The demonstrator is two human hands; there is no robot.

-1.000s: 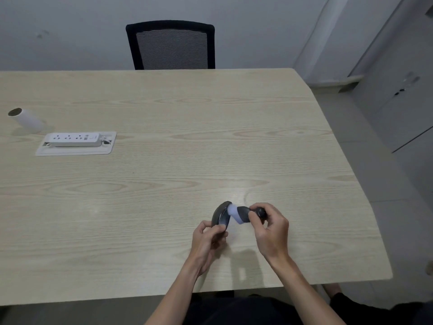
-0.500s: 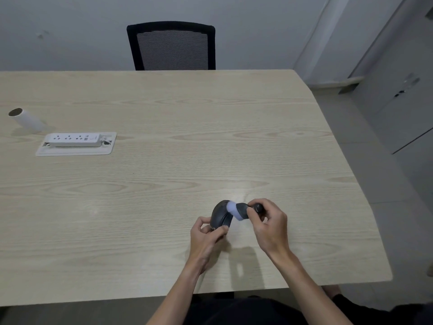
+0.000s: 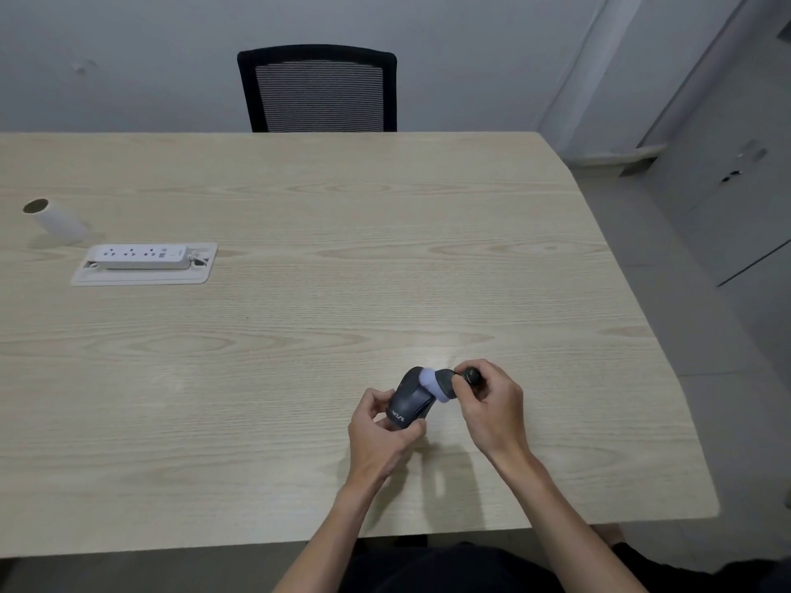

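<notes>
A dark grey computer mouse (image 3: pixel 408 402) with pale lettering near its rear end is held just above the wooden table (image 3: pixel 299 336), near the front right. My left hand (image 3: pixel 379 434) grips its rear end between thumb and fingers. My right hand (image 3: pixel 488 406) holds a small dark brush (image 3: pixel 445 380) with a round white head. The white head (image 3: pixel 430 382) presses against the mouse's right front side. Part of the brush handle is hidden inside my right fingers.
A white power strip (image 3: pixel 141 256) lies in a pale recessed tray (image 3: pixel 145 276) at the left. Behind it a white cardboard tube (image 3: pixel 55 220) stands tilted. A black mesh chair (image 3: pixel 316 89) stands at the table's far side. Grey floor lies to the right.
The mouse has turned in my left hand, so its top with the lettering now faces me. The brush head has slid along its right side. Both hands stay in the same spot.
</notes>
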